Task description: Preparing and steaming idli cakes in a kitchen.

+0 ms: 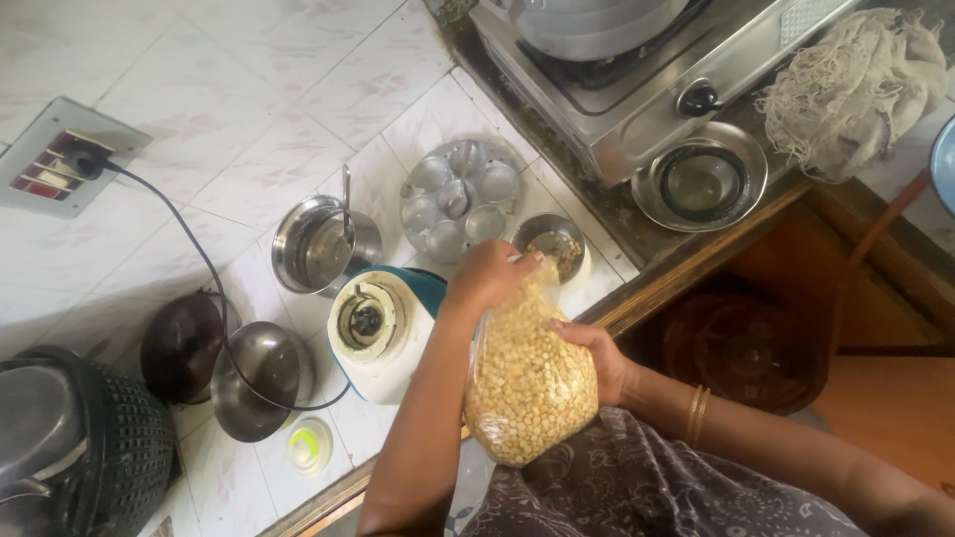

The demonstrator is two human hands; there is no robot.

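Tiles, white and faintly marbled, cover the counter (249, 109) (a wooden edge runs along it). Left hand (489, 275) pinches shut the top of a clear bag of yellow split peas (527, 383); right hand (597, 360) cups its side.

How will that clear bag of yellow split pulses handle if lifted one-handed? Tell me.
Probably floppy: the bag bulges low while the left hand pinches its top. Likely heavy for its size, being packed full. The right hand braces its side, suggesting it sags or slips.

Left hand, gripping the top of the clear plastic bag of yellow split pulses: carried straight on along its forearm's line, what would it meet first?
Probably the small steel bowl just beyond the left hand; depth is unclear, so it may pass above.
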